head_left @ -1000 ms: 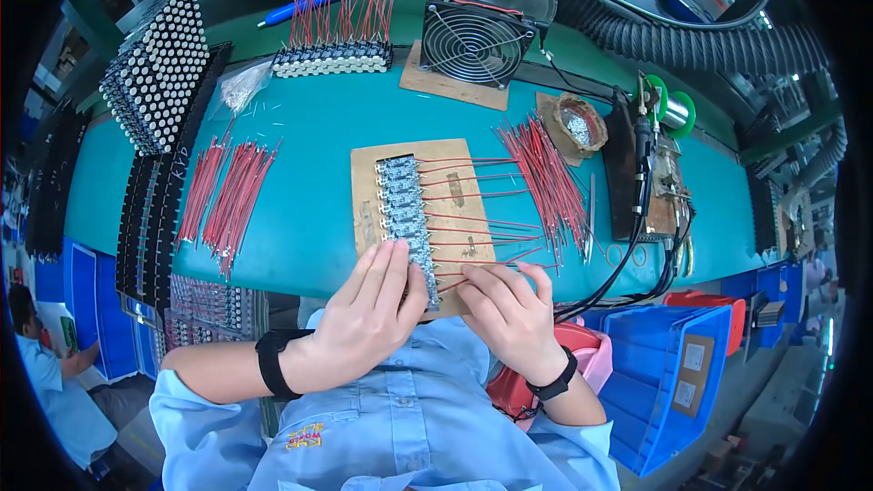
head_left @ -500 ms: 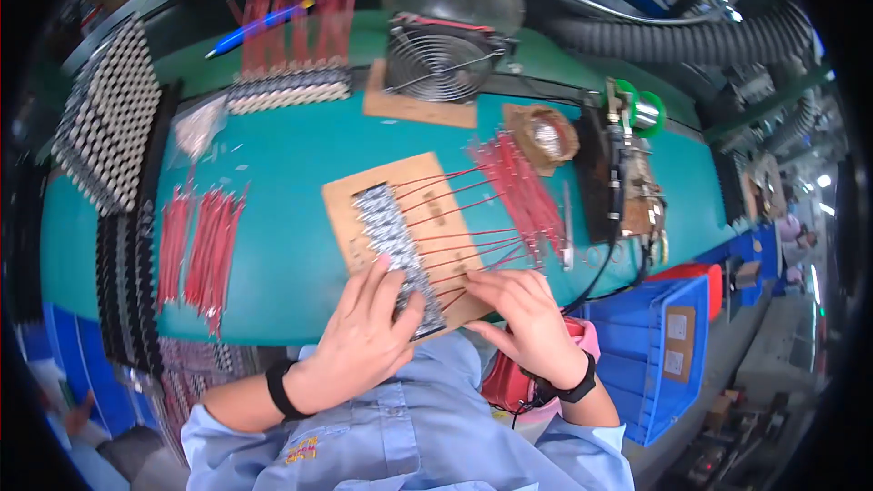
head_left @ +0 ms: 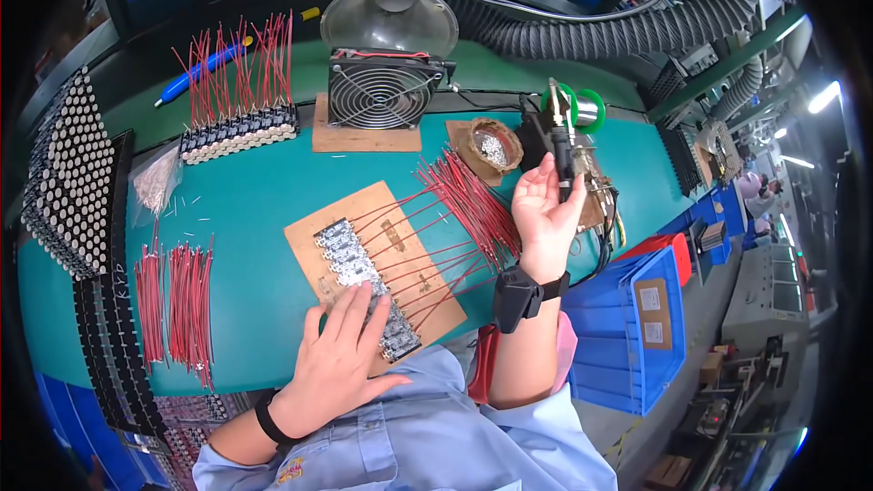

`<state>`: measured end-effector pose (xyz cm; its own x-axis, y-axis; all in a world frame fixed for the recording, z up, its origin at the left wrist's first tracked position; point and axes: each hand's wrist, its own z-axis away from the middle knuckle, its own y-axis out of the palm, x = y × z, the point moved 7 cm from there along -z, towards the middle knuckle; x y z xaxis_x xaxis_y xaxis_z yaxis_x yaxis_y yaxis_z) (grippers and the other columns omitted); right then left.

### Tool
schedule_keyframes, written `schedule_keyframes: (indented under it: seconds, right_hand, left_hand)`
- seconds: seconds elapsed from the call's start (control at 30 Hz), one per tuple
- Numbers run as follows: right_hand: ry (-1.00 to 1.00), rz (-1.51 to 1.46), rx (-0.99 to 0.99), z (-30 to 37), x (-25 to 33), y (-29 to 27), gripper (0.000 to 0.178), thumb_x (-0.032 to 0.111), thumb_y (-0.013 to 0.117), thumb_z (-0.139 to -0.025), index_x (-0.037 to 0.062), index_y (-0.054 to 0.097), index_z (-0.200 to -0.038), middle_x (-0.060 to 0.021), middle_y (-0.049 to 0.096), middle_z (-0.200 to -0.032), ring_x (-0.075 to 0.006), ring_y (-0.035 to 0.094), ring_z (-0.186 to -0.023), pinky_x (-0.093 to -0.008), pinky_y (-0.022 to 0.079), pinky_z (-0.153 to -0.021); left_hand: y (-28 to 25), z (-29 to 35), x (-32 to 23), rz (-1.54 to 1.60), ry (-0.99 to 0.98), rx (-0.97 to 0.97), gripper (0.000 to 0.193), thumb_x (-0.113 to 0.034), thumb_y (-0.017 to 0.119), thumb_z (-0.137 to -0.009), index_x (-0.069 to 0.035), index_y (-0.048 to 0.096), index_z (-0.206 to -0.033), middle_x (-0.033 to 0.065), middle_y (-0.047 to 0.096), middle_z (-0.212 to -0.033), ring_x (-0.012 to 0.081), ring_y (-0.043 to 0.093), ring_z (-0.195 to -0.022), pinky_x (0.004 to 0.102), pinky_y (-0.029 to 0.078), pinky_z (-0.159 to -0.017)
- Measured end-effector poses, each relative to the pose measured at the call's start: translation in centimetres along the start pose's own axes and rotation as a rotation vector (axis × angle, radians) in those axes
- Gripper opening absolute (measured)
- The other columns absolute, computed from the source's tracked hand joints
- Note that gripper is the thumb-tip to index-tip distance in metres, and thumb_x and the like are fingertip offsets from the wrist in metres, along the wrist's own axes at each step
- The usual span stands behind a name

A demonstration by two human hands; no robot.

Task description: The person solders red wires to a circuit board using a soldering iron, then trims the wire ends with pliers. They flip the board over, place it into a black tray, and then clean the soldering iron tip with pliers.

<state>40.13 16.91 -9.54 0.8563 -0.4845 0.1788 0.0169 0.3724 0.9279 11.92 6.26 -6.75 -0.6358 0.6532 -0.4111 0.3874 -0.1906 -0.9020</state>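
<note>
A brown board lies on the green bench with a row of small circuit boards on it, each trailing red wires to the right. My left hand lies flat on the near end of that row, fingers spread, pressing it down. My right hand is raised at the right of the bench. Its fingers and thumb wrap the black handle of a soldering iron that sits in its stand beside a green solder spool.
A desk fan on a wooden block stands at the back under a metal hood. A brass-wool tip cleaner, a rack of wired boards, loose red wire bundles, trays of battery cells and blue bins surround the work.
My right hand left the wires on the brown board and rose to the soldering iron at the right. The left hand stayed on the circuit boards; my head has moved closer.
</note>
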Motion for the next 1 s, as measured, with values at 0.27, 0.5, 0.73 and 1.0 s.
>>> schedule_keyframes:
  seconds: [0.27,0.5,0.73,1.0]
  right_hand:
    - [-0.504,0.862,0.384,6.0,1.9,4.0,0.037,0.021,0.055,-0.086,-0.0006,0.052,-0.116,-0.0122,0.061,-0.096,-0.0164,0.060,-0.080,-0.0251,0.046,-0.073]
    - [-0.507,1.882,0.234,9.8,2.1,1.9,0.035,0.020,0.051,-0.089,0.0021,0.050,-0.119,-0.0042,0.058,-0.094,-0.0091,0.053,-0.074,-0.0219,0.042,-0.066]
    - [-0.038,0.791,0.383,10.1,-0.3,-0.7,0.031,0.026,0.063,-0.082,0.0042,0.053,-0.101,-0.0018,0.051,-0.082,-0.0083,0.047,-0.074,-0.0230,0.036,-0.061]
    - [-0.251,1.815,1.004,12.1,-5.7,3.6,0.044,0.018,0.080,-0.063,0.0008,0.056,-0.096,-0.0090,0.056,-0.079,-0.0179,0.054,-0.067,-0.0283,0.042,-0.057]
  left_hand:
    - [0.1,0.4,1.7,0.009,0.001,0.118,0.092,-0.053,0.071,-0.058,-0.003,0.040,-0.129,0.0201,0.036,-0.134,0.0319,0.030,-0.129,0.0513,0.023,-0.098]
    - [0.9,0.3,2.3,-0.240,0.040,0.164,0.055,-0.023,0.054,-0.079,-0.008,0.041,-0.130,0.0169,0.034,-0.139,0.0251,0.034,-0.128,0.0409,0.030,-0.095]
    - [1.6,0.2,2.7,-0.308,0.036,0.138,0.048,-0.018,0.044,-0.082,-0.009,0.042,-0.129,0.0106,0.038,-0.138,0.0211,0.038,-0.126,0.0364,0.029,-0.094]
    - [1.5,0.0,2.7,-0.373,0.084,0.087,0.040,-0.020,0.044,-0.084,-0.013,0.047,-0.123,0.0077,0.048,-0.131,0.0167,0.047,-0.119,0.0397,0.021,-0.097]
